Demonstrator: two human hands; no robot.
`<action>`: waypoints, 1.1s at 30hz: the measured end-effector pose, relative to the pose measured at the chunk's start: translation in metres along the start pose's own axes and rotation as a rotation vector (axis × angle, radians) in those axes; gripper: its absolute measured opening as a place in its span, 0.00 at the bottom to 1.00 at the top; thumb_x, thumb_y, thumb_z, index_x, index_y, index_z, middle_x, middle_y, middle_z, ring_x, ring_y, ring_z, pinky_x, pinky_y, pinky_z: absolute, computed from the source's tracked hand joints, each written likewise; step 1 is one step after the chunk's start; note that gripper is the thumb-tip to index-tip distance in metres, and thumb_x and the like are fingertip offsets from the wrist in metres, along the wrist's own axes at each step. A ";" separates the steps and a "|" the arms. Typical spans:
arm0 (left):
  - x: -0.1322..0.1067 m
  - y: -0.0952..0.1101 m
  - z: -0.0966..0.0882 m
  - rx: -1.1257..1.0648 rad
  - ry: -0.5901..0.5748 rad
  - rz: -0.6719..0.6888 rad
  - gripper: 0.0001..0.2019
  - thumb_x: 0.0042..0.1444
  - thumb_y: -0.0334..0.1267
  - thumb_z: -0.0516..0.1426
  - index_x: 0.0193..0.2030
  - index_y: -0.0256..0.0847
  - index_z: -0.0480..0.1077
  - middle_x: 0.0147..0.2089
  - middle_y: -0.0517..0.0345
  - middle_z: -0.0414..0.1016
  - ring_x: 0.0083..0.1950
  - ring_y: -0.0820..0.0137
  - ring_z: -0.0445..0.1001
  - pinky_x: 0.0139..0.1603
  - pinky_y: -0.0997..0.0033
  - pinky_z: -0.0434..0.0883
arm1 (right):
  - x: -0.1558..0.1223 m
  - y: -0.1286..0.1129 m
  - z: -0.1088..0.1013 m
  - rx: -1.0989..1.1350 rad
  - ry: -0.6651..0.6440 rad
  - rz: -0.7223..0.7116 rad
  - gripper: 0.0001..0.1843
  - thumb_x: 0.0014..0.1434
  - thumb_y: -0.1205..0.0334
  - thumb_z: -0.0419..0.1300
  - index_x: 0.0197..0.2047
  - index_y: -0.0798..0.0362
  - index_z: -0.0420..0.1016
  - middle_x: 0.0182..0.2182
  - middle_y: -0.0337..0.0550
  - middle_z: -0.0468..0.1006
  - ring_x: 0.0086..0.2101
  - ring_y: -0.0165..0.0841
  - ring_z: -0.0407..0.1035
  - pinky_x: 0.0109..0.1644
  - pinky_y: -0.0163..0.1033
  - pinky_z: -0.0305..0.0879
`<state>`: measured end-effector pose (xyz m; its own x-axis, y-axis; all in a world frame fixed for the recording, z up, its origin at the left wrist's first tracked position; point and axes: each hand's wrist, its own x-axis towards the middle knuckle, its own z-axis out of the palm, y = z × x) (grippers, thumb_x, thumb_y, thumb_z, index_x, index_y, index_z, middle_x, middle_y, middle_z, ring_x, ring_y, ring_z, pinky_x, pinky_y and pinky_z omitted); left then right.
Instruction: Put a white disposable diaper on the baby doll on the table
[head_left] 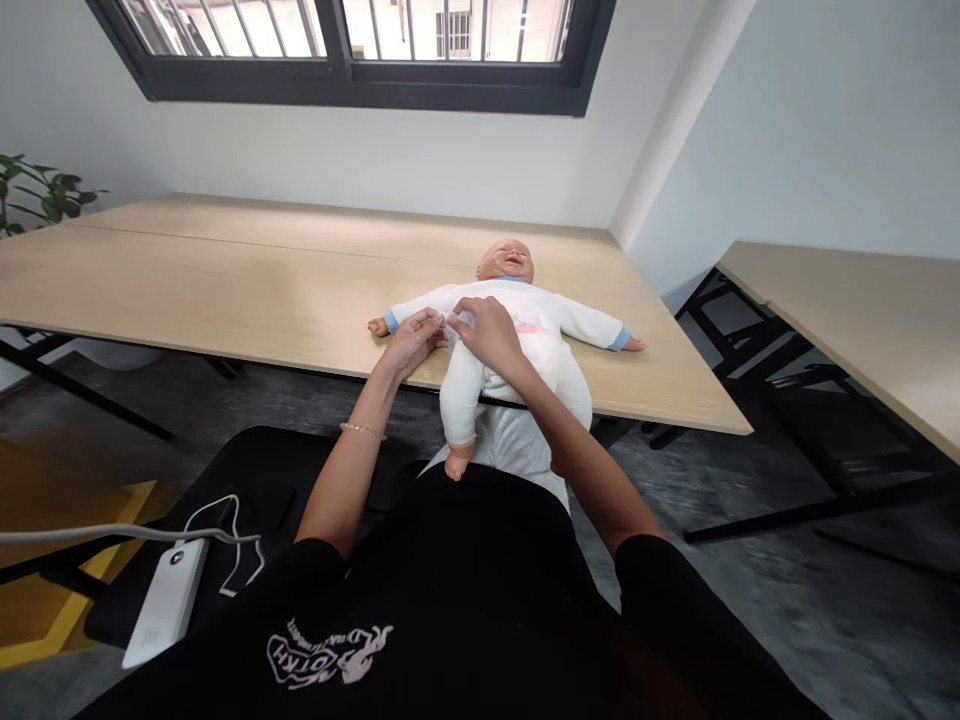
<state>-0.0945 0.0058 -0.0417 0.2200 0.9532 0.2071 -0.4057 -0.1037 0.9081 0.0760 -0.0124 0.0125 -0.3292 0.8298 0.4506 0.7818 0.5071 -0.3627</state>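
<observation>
A baby doll (pixel 507 262) in white clothes with blue cuffs lies on its back, arms spread, at the table's front edge. Around its middle is a white diaper (pixel 538 345) with a pink print on the front. My left hand (pixel 416 340) is closed at the doll's left-of-view side, fingertips pinching the thin white edge of the diaper. My right hand (pixel 489 332) reaches over the doll's belly, its fingers pinched on the same edge, close to the left fingertips. The exact grip is partly hidden by the fingers. One doll leg hangs over the edge toward me.
The doll lies on a long wooden table (pixel 262 290) below a barred window (pixel 360 80). At the lower left, a black chair (pixel 255 460) holds a white power bank (pixel 166 600) with a cable. Another table (pixel 862 310) stands right, and a plant (pixel 45 190) far left.
</observation>
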 end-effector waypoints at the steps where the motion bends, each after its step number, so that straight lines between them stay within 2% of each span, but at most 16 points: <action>1: -0.001 0.001 0.001 0.015 -0.006 -0.001 0.22 0.46 0.48 0.76 0.33 0.37 0.71 0.30 0.61 0.73 0.33 0.75 0.72 0.39 0.76 0.72 | 0.000 0.000 0.001 0.013 0.007 -0.001 0.10 0.70 0.61 0.59 0.48 0.55 0.79 0.44 0.50 0.81 0.47 0.45 0.69 0.52 0.45 0.63; 4: -0.004 0.002 0.004 0.074 -0.006 -0.003 0.20 0.44 0.43 0.76 0.34 0.37 0.73 0.33 0.60 0.75 0.35 0.74 0.73 0.41 0.76 0.71 | -0.001 0.001 0.003 0.034 0.031 0.003 0.08 0.70 0.64 0.57 0.47 0.56 0.77 0.46 0.51 0.80 0.48 0.45 0.68 0.53 0.46 0.62; 7: -0.003 -0.001 0.004 0.133 0.017 0.016 0.18 0.43 0.41 0.76 0.34 0.36 0.75 0.32 0.59 0.76 0.34 0.74 0.72 0.38 0.76 0.69 | -0.001 0.001 0.004 0.022 0.033 0.002 0.07 0.70 0.65 0.57 0.47 0.56 0.75 0.46 0.52 0.79 0.48 0.46 0.68 0.53 0.46 0.62; 12: 0.000 -0.005 0.002 0.163 0.057 0.019 0.17 0.44 0.43 0.75 0.35 0.36 0.76 0.33 0.58 0.75 0.34 0.74 0.70 0.36 0.76 0.67 | -0.002 0.001 0.002 0.019 0.001 0.000 0.07 0.70 0.64 0.57 0.47 0.54 0.75 0.44 0.51 0.80 0.48 0.46 0.69 0.51 0.46 0.63; 22: -0.002 -0.003 0.004 0.165 -0.007 0.033 0.19 0.46 0.49 0.73 0.34 0.36 0.77 0.34 0.57 0.75 0.36 0.73 0.71 0.39 0.76 0.69 | -0.002 0.005 0.001 0.028 -0.025 0.050 0.10 0.71 0.63 0.55 0.51 0.55 0.75 0.43 0.52 0.79 0.46 0.46 0.71 0.49 0.44 0.62; 28: 0.001 -0.007 0.004 0.203 0.135 0.097 0.12 0.50 0.41 0.69 0.27 0.37 0.73 0.29 0.60 0.71 0.32 0.75 0.67 0.34 0.78 0.66 | -0.004 0.001 -0.002 -0.012 -0.074 -0.031 0.10 0.71 0.62 0.57 0.51 0.54 0.76 0.46 0.52 0.79 0.50 0.47 0.69 0.53 0.47 0.61; 33: 0.004 -0.007 0.005 0.182 0.206 0.033 0.11 0.52 0.37 0.68 0.28 0.37 0.71 0.29 0.61 0.71 0.32 0.74 0.69 0.36 0.76 0.69 | -0.007 -0.004 -0.006 -0.050 -0.122 -0.062 0.10 0.70 0.60 0.59 0.51 0.53 0.78 0.43 0.52 0.79 0.51 0.47 0.69 0.54 0.47 0.60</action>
<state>-0.0864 0.0090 -0.0451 0.0171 0.9842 0.1762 -0.2391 -0.1671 0.9565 0.0786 -0.0217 0.0154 -0.4368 0.8211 0.3673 0.7825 0.5483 -0.2951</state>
